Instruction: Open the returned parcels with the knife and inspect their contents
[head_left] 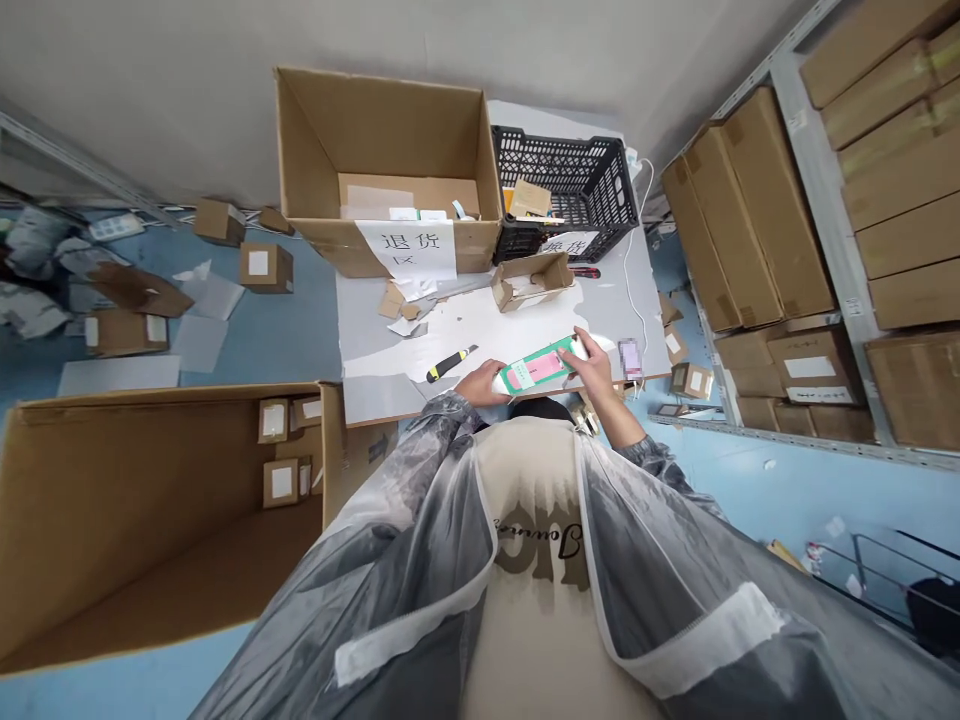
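Between my two hands is a slim green and white box [536,368] with a pink panel, tilted over the table's front edge. My left hand [482,383] is closed around its left end. At the right end, my right hand [591,364] grips it with the fingers along the far edge and the thumb on the face. A yellow and black utility knife [451,364] lies just left of the box with its blade out. Behind the box stands a small open cardboard carton [532,281].
A large open cardboard box [315,245] and a black plastic crate [637,200] stand at the table's back. A phone [629,358] with a cable lies right. Another big open carton [150,395] is at lower left. Shelves of cartons [780,200] rise at right.
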